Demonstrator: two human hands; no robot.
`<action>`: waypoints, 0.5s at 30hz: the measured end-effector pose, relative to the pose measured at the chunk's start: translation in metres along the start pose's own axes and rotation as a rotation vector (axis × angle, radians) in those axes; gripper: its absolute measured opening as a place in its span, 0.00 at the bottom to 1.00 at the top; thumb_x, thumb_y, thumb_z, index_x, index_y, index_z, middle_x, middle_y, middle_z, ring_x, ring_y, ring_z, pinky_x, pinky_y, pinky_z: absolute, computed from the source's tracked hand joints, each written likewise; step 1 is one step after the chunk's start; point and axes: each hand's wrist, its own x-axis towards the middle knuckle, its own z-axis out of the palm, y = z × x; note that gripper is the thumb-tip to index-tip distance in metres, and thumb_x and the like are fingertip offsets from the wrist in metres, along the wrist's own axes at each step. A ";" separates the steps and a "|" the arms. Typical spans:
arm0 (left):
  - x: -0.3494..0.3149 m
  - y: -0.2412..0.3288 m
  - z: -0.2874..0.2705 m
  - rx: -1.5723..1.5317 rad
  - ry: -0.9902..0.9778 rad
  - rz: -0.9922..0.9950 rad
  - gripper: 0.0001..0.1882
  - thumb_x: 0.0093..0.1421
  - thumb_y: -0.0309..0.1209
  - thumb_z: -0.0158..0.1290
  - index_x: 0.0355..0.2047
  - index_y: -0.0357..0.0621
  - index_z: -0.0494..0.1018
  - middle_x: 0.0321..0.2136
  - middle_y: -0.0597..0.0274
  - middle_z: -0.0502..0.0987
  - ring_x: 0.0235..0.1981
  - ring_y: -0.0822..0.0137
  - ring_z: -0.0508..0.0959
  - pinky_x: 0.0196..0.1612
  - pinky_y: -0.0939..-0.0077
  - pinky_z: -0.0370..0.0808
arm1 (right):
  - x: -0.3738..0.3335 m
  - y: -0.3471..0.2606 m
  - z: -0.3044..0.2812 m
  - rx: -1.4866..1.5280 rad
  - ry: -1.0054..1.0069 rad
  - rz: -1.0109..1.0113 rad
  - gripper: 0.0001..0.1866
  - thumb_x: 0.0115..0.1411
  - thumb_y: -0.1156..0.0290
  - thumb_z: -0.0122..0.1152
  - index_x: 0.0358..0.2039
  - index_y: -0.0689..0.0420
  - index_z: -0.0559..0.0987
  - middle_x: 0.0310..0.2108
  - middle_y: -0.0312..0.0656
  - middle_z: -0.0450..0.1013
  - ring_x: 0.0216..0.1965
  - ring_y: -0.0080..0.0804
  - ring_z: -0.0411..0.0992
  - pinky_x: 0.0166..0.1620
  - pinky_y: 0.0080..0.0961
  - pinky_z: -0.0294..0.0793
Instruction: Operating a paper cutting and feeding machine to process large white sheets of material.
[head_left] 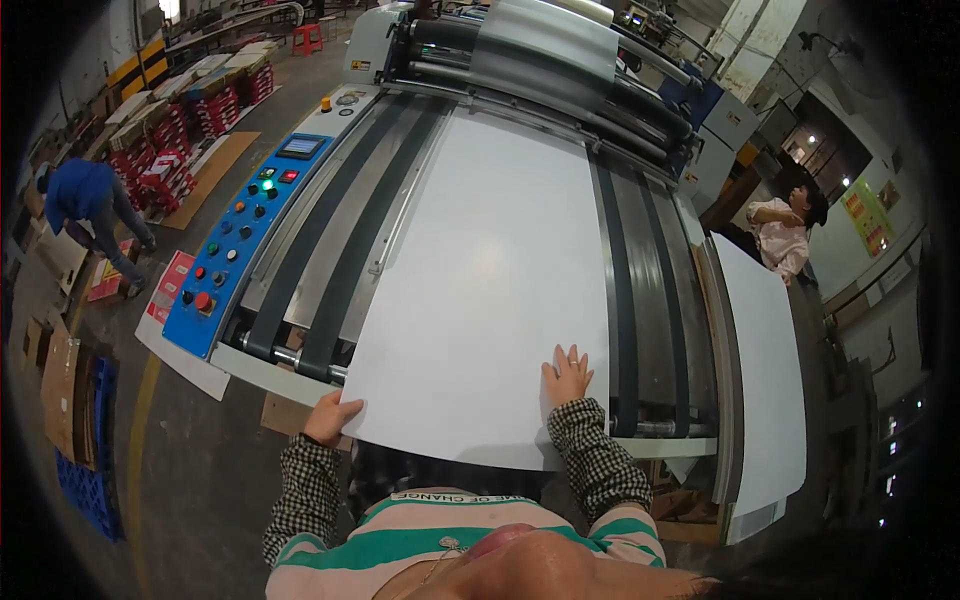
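A large white sheet [490, 280] lies flat on the feed table of a big laminating machine [560, 60], running from the rollers at the far end to the near edge. My left hand [330, 417] grips the sheet's near left corner. My right hand [568, 376] rests flat on the sheet near its right side, fingers spread. Dark conveyor belts [625, 300] run along the table on both sides of the sheet.
A blue control panel [240, 240] with coloured buttons lines the machine's left side. A stack of white sheets [765, 360] lies to the right. One person in blue [85, 205] bends over at left; another in pink [785, 230] stands at right. Red boxes [175, 150] fill the left floor.
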 end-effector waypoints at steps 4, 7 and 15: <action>0.042 0.024 -0.004 0.179 0.092 0.116 0.14 0.48 0.25 0.48 0.37 0.32 0.67 0.28 0.55 0.73 0.29 0.66 0.72 0.34 0.77 0.69 | 0.047 -0.008 -0.001 -0.028 -0.005 0.009 0.28 0.53 0.54 0.43 0.54 0.49 0.57 0.58 0.49 0.41 0.59 0.51 0.34 0.57 0.49 0.29; 0.063 0.038 -0.005 0.205 0.364 0.233 0.14 0.50 0.27 0.47 0.37 0.32 0.67 0.28 0.54 0.73 0.29 0.67 0.72 0.33 0.78 0.69 | 0.084 -0.011 -0.004 -0.026 0.026 0.009 0.27 0.53 0.55 0.43 0.52 0.51 0.60 0.57 0.49 0.43 0.59 0.50 0.35 0.57 0.48 0.28; 0.086 0.042 0.008 0.388 0.552 0.507 0.12 0.49 0.31 0.48 0.29 0.33 0.71 0.21 0.54 0.74 0.25 0.66 0.74 0.30 0.76 0.70 | 0.098 0.128 -0.065 0.075 0.826 -0.348 0.05 0.46 0.70 0.52 0.22 0.58 0.70 0.24 0.42 0.68 0.27 0.35 0.68 0.31 0.29 0.67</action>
